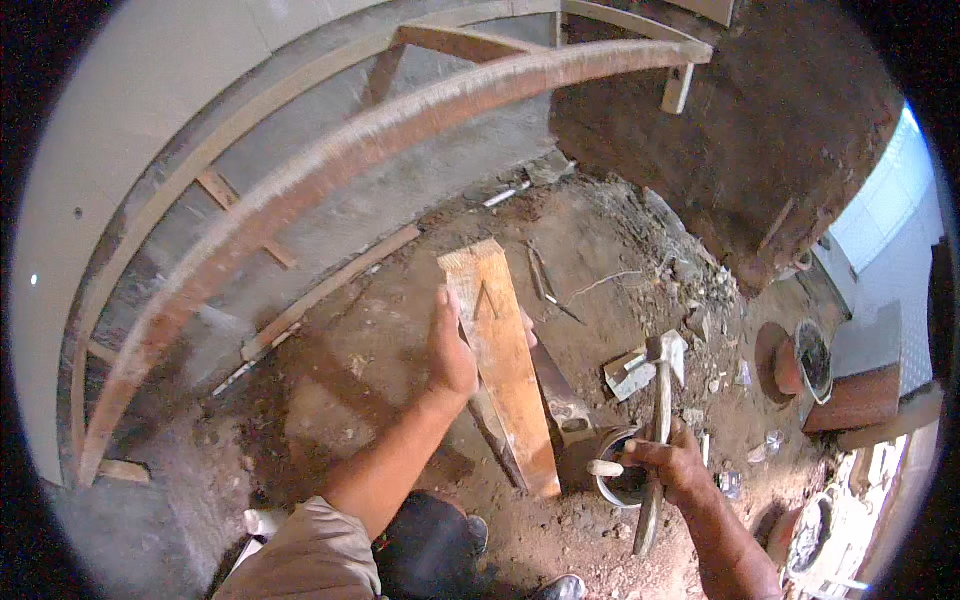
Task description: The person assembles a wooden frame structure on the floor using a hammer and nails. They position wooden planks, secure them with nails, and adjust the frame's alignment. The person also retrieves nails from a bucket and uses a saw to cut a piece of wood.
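Note:
A short wooden board (505, 370) with a dark angled mark near its far end stands tilted in front of me. My left hand (456, 345) is closed around it from the left, and its fingertips show at the right edge. My right hand (675, 462) grips the wooden handle of a hammer (661, 405), with the metal head pointing away from me. Partly hidden beside the board lies what looks like a handsaw (565, 408) with a wooden grip. A small bucket (610, 488) stands just left of my right hand, partly covered by it.
A long curved wooden frame (290, 185) leans along the grey wall at left. Pincers (541, 272) lie on the dirt floor, with rubble (690, 285) beyond. Buckets (790, 362) stand at right. A wood strip (330, 290) lies by the wall; my shoes show below.

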Available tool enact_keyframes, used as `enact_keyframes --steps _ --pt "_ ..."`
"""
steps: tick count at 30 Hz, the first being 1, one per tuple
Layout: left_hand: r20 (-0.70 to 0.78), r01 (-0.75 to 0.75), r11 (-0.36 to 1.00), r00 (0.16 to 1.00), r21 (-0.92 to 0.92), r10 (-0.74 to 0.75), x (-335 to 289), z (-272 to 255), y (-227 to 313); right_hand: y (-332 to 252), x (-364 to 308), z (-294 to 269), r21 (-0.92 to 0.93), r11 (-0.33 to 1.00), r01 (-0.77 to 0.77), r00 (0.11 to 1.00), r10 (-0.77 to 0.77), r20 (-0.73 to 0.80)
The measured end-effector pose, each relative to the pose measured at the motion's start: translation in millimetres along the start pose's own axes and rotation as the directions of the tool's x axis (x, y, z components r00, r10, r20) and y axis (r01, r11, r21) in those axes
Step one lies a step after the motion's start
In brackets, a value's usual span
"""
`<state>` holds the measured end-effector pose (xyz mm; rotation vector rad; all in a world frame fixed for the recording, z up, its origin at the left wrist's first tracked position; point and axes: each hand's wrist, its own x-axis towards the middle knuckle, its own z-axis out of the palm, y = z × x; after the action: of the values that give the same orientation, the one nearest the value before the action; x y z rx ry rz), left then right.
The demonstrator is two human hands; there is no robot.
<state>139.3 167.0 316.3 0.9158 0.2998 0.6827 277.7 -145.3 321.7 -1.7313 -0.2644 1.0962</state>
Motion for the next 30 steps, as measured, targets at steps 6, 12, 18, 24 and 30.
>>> enact_keyframes --steps 6,12,18,24,30 --pt "-0.113 0.183 0.951 0.970 -0.248 -0.216 -29 90 77 -46 -71 -10 -0.054 0.998 -0.036 0.964 0.049 0.260" --pt "-0.259 0.292 0.857 0.868 -0.425 -0.424 -65 134 163 -129 -184 -17 0.295 0.895 -0.335 0.853 0.156 0.498" --pt "-0.372 0.238 0.743 0.746 -0.625 -0.552 -86 193 265 -221 -277 -14 0.152 0.890 -0.430 0.868 0.360 0.342" --pt "-0.298 0.209 0.646 0.755 -0.734 -0.583 -100 236 332 -284 -356 -19 0.005 0.896 -0.445 0.879 0.435 0.193" --pt "-0.235 0.463 0.681 0.883 0.567 -0.405 -175 143 307 -310 -396 -24 -0.114 0.915 -0.387 0.900 0.402 0.169"
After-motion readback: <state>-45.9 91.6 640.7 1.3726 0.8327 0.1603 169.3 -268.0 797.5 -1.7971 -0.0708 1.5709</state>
